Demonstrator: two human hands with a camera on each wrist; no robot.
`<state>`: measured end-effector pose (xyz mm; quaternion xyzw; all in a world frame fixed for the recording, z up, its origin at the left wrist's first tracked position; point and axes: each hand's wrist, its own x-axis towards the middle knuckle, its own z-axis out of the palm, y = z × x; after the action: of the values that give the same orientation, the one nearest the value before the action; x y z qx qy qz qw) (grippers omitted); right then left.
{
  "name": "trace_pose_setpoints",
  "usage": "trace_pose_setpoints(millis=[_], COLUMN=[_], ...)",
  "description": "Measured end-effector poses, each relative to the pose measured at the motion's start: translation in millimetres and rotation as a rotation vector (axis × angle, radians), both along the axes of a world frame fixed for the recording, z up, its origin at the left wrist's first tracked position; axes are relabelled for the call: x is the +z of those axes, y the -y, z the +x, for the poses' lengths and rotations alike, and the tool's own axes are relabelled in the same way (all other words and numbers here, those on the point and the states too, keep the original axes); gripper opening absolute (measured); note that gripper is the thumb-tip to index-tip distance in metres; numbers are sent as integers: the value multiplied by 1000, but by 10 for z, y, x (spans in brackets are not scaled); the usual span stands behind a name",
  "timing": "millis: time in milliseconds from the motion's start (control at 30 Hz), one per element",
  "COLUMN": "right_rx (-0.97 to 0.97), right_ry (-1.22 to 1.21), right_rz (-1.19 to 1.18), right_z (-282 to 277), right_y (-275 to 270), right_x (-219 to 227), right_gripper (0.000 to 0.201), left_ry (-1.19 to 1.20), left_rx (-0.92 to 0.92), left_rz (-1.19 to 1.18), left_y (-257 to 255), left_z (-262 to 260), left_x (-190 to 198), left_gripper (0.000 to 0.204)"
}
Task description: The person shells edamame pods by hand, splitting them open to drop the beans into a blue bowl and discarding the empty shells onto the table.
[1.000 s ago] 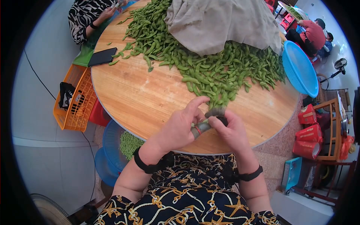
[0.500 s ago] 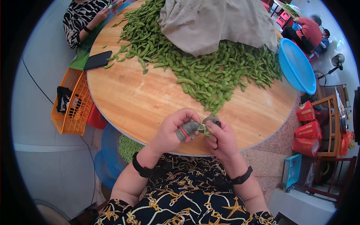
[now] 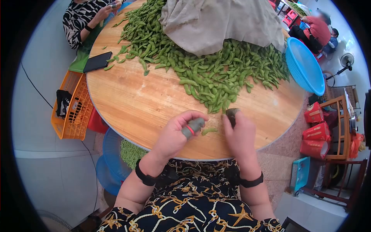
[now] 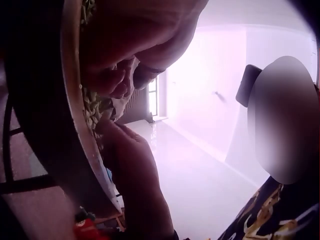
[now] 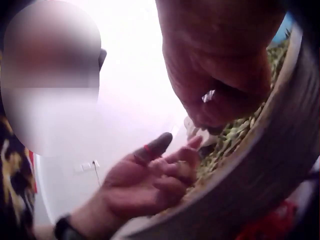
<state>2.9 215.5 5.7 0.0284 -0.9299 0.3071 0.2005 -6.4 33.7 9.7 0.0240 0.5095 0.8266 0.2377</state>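
Observation:
Green pods (image 3: 216, 83) are heaped on the round wooden table (image 3: 127, 100). My left hand (image 3: 170, 135), with a grey cover and red band on its thumb, hovers over the near part of the table. The right wrist view shows that hand (image 5: 150, 182) palm up, fingers loosely bent; whether beans lie in them is unclear. My right hand (image 3: 241, 135) is at the heap's near tip, a dark cover on one digit; its fingertips are mostly hidden, so any grip is unclear. A single pod (image 3: 209, 131) shows between the hands.
A grey cloth (image 3: 220, 25) covers part of the heap. A blue basket (image 3: 305, 66) stands at the table's right edge, a phone (image 3: 97, 62) at the left. Below left are an orange crate (image 3: 73, 108) and a basin of shelled beans (image 3: 131, 152). Another person (image 3: 87, 19) sits at upper left.
The hands, together at a pod before, have moved apart. My right hand has gone forward and right to the heap; a pod now shows between the hands.

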Motion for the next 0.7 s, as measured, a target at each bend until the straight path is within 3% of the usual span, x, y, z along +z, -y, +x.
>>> trace_pose_setpoints(millis=[33,100,133,167,233,300,367,567,700], right_rx=[2,202,297,297,372,422,341,457,440], right_ry=[-1,595,736,738,918,891,785,839,871], right_rz=[2,-929,-1132,-1134,-1394,-1319,-1180,-1057,-1209], right_z=[13,70,101,124,165,185,226,220,225], right_y=[-19,-45,-55,-52,-39,38,117,44,84], right_x=[41,178,211,202,184,246,321,223,210], right_gripper=[23,18,16,16,15,18,21,21,20], left_ry=[19,42,116,190,140,92,84,-53,-127], left_rx=[-42,-84,-147,-209,-130,-39,71,86,97], left_rz=[-24,-51,125,301,328,353,267,74,56], left_y=[-37,-58,-59,-65,-138,-160,-147,-138,-135], left_z=[15,28,17,8,20,36,27,42,58], left_x=[61,80,60,38,-46,-61,-37,-49,-78], left_gripper=[19,21,18,15,14,12,20,15,14])
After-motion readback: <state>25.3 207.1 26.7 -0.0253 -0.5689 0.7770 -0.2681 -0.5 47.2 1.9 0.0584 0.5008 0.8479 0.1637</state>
